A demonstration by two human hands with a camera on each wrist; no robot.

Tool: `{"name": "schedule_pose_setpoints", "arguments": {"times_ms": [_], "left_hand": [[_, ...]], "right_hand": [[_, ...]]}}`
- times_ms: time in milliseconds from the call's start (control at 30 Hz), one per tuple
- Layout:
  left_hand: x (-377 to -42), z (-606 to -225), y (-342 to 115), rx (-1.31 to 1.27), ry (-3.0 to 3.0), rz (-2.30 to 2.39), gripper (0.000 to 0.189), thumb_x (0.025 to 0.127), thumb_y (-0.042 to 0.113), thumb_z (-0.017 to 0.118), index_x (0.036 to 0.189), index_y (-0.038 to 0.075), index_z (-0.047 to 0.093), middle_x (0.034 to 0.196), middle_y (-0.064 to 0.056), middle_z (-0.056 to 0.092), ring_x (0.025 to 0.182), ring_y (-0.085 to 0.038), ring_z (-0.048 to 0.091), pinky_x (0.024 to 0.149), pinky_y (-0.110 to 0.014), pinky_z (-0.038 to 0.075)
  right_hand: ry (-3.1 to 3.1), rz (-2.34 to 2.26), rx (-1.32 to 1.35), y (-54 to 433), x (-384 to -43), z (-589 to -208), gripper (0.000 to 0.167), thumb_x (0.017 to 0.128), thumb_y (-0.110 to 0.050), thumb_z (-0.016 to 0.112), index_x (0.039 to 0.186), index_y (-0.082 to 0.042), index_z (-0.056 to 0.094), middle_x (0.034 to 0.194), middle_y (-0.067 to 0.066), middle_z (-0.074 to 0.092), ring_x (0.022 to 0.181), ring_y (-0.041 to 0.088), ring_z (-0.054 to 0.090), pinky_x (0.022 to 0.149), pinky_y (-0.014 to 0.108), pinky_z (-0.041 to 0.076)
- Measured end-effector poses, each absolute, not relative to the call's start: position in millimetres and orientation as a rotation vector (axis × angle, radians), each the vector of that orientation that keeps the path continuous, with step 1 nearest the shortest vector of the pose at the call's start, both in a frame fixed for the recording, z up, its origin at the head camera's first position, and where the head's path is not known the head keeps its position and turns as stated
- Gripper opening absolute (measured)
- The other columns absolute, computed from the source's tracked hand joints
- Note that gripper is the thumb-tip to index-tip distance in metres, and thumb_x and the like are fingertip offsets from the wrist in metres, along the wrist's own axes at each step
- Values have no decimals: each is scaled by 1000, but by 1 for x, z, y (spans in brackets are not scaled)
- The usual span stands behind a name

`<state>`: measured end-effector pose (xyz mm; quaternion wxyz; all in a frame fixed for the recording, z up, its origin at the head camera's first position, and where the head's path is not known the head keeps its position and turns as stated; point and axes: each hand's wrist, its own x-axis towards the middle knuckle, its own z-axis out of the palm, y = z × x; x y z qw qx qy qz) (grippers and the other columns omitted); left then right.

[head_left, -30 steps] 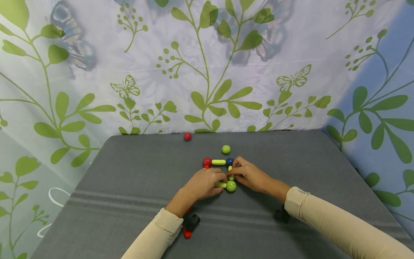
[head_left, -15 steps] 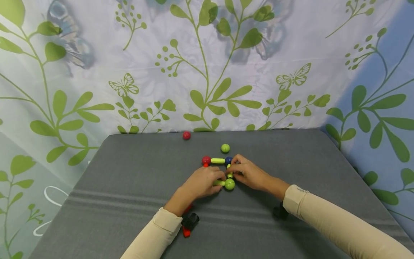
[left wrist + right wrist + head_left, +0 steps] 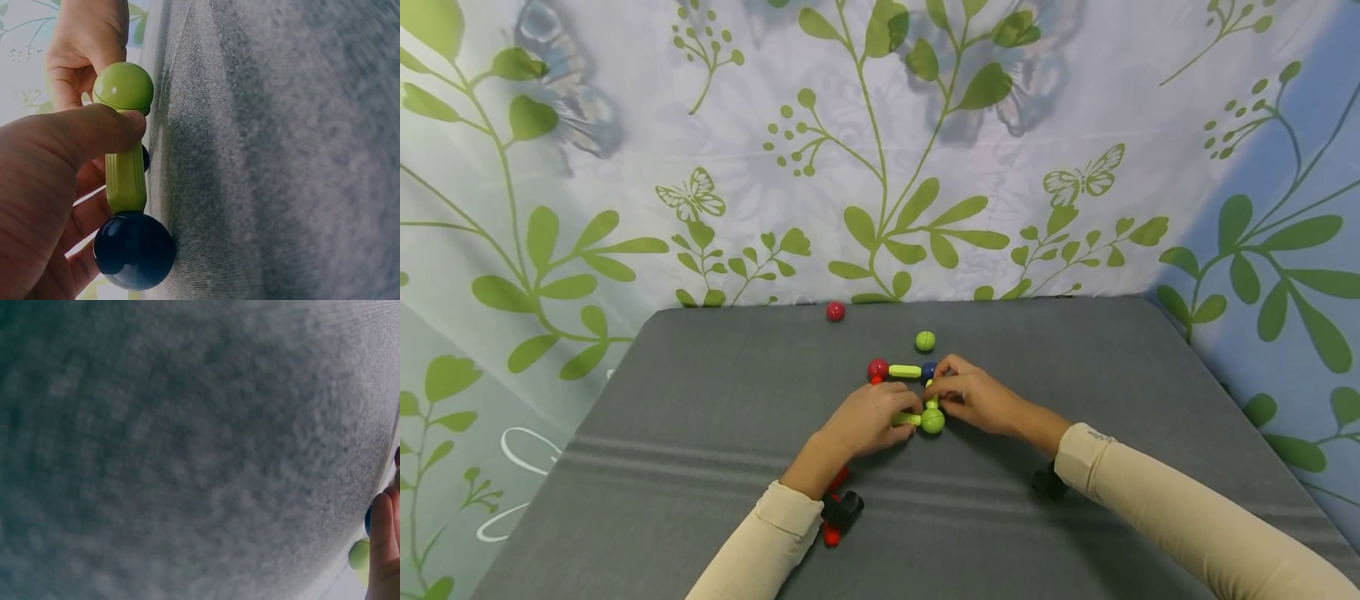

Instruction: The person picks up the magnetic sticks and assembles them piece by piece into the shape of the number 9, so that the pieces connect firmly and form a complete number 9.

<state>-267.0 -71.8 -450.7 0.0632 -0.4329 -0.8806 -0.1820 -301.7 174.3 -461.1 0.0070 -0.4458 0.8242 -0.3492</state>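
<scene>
A frame of toy balls and rods lies on the grey table. Along its far side, a yellow-green rod (image 3: 905, 371) joins a red ball (image 3: 877, 369) to a blue ball (image 3: 928, 369). My left hand (image 3: 872, 419) pinches the near yellow-green rod (image 3: 127, 181), which runs from a green ball (image 3: 124, 86) to a dark blue ball (image 3: 134, 251). With its fingertips, my right hand (image 3: 981, 402) grips the right-side yellow-green rod (image 3: 932, 400), between the blue ball and the green one. A red rod (image 3: 877, 381) dips behind the left hand, which hides most of that side.
Behind the frame lie a loose green ball (image 3: 925, 341) and a loose red ball (image 3: 835, 312), the latter near the back edge. Red pieces (image 3: 832, 535) sit partly hidden under my left wrist. A leaf-patterned cloth (image 3: 820, 192) hangs behind the grey table (image 3: 715, 392).
The near green ball has come slightly closer to the right-side rod and the blue ball. Both hands keep their grips, and the head view shifts a little.
</scene>
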Motion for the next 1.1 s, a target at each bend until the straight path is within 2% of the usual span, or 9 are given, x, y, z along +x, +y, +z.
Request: {"name": "schedule_pose_setpoints", "arguments": {"times_ms": [400, 700, 900, 1100], "left_hand": [[-264, -451, -74, -1269, -2708, -539, 18, 91, 19, 78, 107, 14, 73, 100, 2, 66, 80, -9, 59, 73, -26, 50], [-263, -453, -74, -1251, -2720, -528, 16, 90, 19, 78, 106, 15, 74, 99, 3, 65, 75, -6, 56, 69, -23, 47], [-260, -448, -76, -1241, -2738, -552, 17, 91, 20, 78, 107, 15, 74, 103, 4, 66, 82, -8, 60, 73, -25, 50], [-253, -434, -102, -1155, -2732, -594, 19, 92, 21, 77, 109, 13, 73, 105, 3, 67, 88, -13, 65, 78, -31, 53]], "right_hand": [[2562, -1196, -1376, 171, -302, -458, 30, 89, 11, 69, 115, -2, 74, 114, 9, 53, 92, 20, 63, 76, 33, 56], [2573, -1220, -1374, 163, -301, -450, 27, 92, 7, 68, 115, -4, 75, 115, 6, 54, 91, 15, 62, 79, 32, 56], [2579, -1252, -1355, 162, -301, -443, 28, 92, 7, 69, 118, -3, 73, 115, 9, 55, 94, 22, 66, 80, 34, 56], [2566, -1282, -1375, 156, -297, -430, 31, 92, 2, 71, 121, -6, 69, 112, 14, 56, 96, 32, 68, 80, 43, 57]]}}
